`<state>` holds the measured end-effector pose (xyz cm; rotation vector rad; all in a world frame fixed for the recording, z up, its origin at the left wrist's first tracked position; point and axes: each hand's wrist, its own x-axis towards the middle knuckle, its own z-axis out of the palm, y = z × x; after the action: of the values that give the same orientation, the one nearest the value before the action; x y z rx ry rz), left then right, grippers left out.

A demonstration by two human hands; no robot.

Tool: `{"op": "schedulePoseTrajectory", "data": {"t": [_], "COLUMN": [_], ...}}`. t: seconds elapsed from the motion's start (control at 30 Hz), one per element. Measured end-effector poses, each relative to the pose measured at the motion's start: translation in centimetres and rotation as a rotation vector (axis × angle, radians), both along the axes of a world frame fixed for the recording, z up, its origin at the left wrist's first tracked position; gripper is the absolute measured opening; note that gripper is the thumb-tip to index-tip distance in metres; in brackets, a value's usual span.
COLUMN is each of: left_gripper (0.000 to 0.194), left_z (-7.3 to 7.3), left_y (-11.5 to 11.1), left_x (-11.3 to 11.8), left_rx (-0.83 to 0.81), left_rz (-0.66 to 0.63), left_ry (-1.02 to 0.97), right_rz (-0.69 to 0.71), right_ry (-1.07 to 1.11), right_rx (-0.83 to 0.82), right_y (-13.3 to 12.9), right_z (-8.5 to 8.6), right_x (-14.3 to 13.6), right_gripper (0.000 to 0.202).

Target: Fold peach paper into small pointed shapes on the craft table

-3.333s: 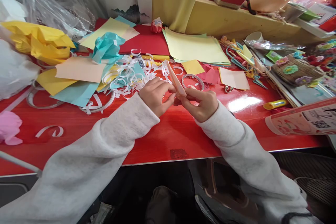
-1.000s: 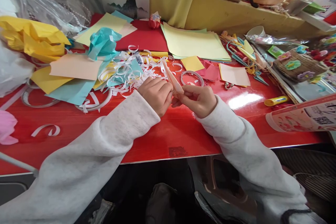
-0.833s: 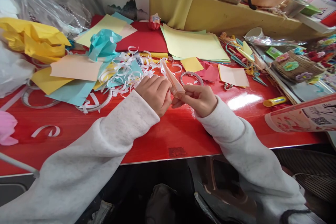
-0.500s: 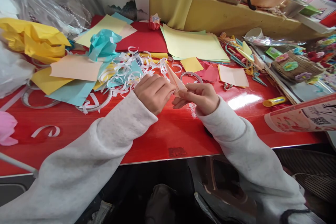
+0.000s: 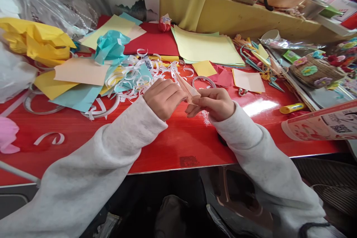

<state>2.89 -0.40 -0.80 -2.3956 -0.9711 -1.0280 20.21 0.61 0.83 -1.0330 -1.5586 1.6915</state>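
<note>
Above the red table, a small piece of folded peach paper [image 5: 190,88] is held between my two hands; it is narrow and pointed, with its tip toward the back. My right hand [image 5: 214,102] pinches its lower right end between thumb and fingers. My left hand [image 5: 164,97] is closed at its left side, knuckles up, and its fingertips are partly hidden behind the hand. Just behind the paper lie curled white paper strips [image 5: 134,76], a roll of tape [image 5: 204,79] and a yellow paper square [image 5: 204,68].
Coloured sheets [image 5: 208,46] are stacked at the back. Crumpled turquoise paper [image 5: 111,46] and yellow paper [image 5: 36,41] lie at the left. At the right stand a pink-patterned cup [image 5: 320,124], a yellow tube [image 5: 292,108] and a flower-trimmed basket [image 5: 314,68]. The table's front edge [image 5: 178,170] is near me.
The folded paper has opened slightly, showing more of its inner faces between my hands. My right hand has shifted a little to the right; both hands keep their hold.
</note>
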Motion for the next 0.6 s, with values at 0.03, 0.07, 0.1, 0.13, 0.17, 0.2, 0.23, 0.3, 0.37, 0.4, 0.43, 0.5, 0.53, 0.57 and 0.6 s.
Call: {"op": "schedulePoseTrajectory", "data": {"t": [0.03, 0.07, 0.1, 0.13, 0.17, 0.2, 0.23, 0.3, 0.37, 0.4, 0.43, 0.5, 0.53, 0.57, 0.6], "left_gripper": [0.019, 0.019, 0.019, 0.02, 0.02, 0.02, 0.02, 0.02, 0.02, 0.02, 0.021, 0.02, 0.02, 0.019, 0.019], "left_z": [0.04, 0.08, 0.13, 0.18, 0.24, 0.31, 0.37, 0.49, 0.57, 0.59, 0.61, 0.61, 0.6, 0.6, 0.6], "left_y": [-0.01, -0.01, -0.02, -0.02, -0.03, -0.05, -0.07, -0.12, -0.16, -0.17, -0.18, -0.17, -0.17, -0.17, -0.18], "left_x": [0.01, 0.01, 0.02, 0.02, 0.02, 0.02, 0.02, 0.01, 0.03, 0.04, 0.07, 0.11, 0.14, 0.17, 0.19], "left_rx": [0.005, 0.006, 0.005, 0.0, -0.005, -0.009, -0.012, -0.02, -0.037, -0.047, -0.056, -0.067, -0.068, -0.066, -0.063], "left_rz": [-0.001, -0.004, -0.01, -0.014, -0.019, -0.022, -0.025, -0.031, -0.037, -0.041, -0.046, -0.059, -0.069, -0.077, -0.084], "left_ry": [0.003, 0.003, 0.003, 0.004, 0.005, 0.006, 0.007, 0.009, 0.009, 0.008, 0.005, -0.006, -0.014, -0.021, -0.027], "right_rz": [0.004, 0.007, 0.012, 0.018, 0.025, 0.034, 0.044, 0.059, 0.064, 0.064, 0.063, 0.06, 0.059, 0.058, 0.058], "right_ry": [0.005, 0.012, 0.02, 0.03, 0.042, 0.055, 0.067, 0.083, 0.087, 0.085, 0.081, 0.071, 0.065, 0.059, 0.056], "right_rx": [-0.004, -0.008, -0.013, -0.019, -0.025, -0.031, -0.036, -0.045, -0.053, -0.056, -0.06, -0.066, -0.069, -0.073, -0.075], "right_y": [0.04, 0.09, 0.13, 0.18, 0.22, 0.26, 0.3, 0.37, 0.44, 0.46, 0.48, 0.52, 0.53, 0.54, 0.54], "right_z": [-0.06, -0.13, -0.18, -0.23, -0.27, -0.29, -0.3, -0.3, -0.29, -0.28, -0.28, -0.3, -0.31, -0.32, -0.34], "right_x": [0.06, 0.13, 0.2, 0.27, 0.33, 0.38, 0.43, 0.5, 0.54, 0.55, 0.57, 0.59, 0.61, 0.63, 0.65], "right_gripper": [0.012, 0.011, 0.011, 0.01, 0.01, 0.01, 0.01, 0.009, 0.009, 0.009, 0.009, 0.01, 0.01, 0.01, 0.01]}}
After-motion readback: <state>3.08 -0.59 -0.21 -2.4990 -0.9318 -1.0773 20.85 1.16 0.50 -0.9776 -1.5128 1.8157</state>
